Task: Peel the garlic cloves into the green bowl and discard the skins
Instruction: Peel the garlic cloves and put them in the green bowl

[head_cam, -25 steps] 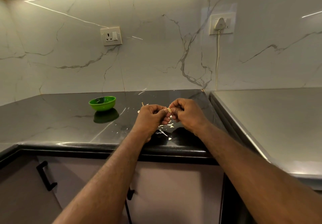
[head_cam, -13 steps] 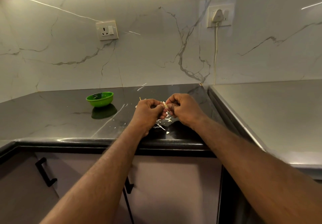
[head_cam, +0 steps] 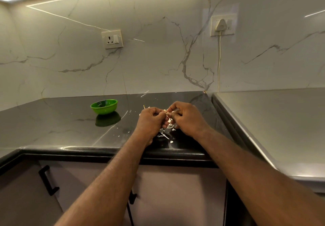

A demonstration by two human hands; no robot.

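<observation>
Both hands over the black countertop [head_cam: 61,120], near its front edge, knuckles almost meeting. Left hand [head_cam: 152,120] curled, pinching a garlic clove [head_cam: 165,111] by one end. Right hand [head_cam: 187,118] also curled, its fingertips closed on the same clove from the other side. Only a pale sliver of clove shows between them. Over the last second very little has changed: the hands have kept the same close pinch and the same spot above the counter, and the clove has not left them. My reading is that this clove is mid-peel, not ready to drop. Loose garlic skins [head_cam: 163,135] lie scattered on the counter directly under and just behind the hands, none yet gathered for discarding. Green bowl [head_cam: 103,110] stands well to the left of the hands, untouched; cannot tell whether any peeled cloves sit inside. No brand, label or legible writing anywhere: the wall socket [head_cam: 112,39] and the white plug [head_cam: 221,25] are both unmarked from here.
</observation>
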